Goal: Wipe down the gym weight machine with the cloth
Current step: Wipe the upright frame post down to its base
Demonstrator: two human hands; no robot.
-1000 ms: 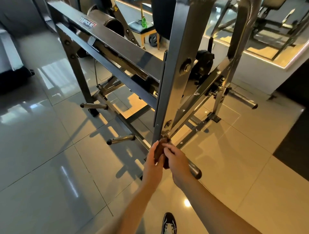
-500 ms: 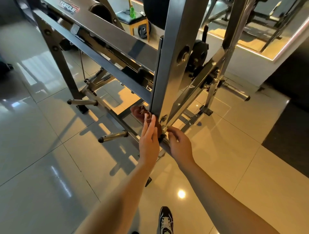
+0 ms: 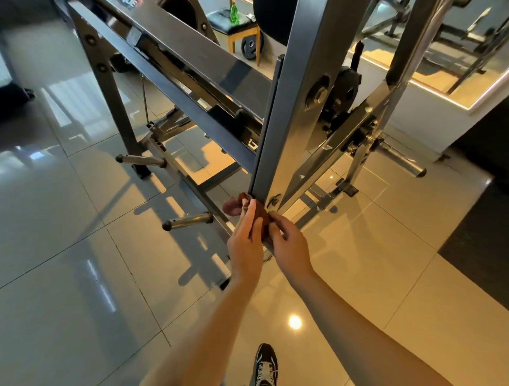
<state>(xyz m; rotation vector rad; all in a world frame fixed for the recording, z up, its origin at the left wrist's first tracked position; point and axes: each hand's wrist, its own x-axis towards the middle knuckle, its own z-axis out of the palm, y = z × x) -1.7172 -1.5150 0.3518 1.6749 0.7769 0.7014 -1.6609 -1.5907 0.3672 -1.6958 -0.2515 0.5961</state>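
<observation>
Cloth (image 3: 257, 219) is mostly buried: just a brown bunch peeks out at the foot of the upright post (image 3: 292, 110), the rest covered by the left hand (image 3: 245, 243) laid flat on it and the right hand (image 3: 289, 248) pinching its edge. The post itself shoots out past the top edge. Behind the post, a dark weight plate (image 3: 345, 85) shows only in part. Up left of the post, the label (image 3: 133, 2) is sliced off, unreadable. Beyond the post, a green bottle (image 3: 234, 15) loses its top. Below the post, a shoe (image 3: 265, 363) is cut at the bottom edge.

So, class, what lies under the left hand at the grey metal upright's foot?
A crumpled brown cloth, showing beyond the left hand. Its middle, and the grey metal frame beneath, are covered.
</observation>
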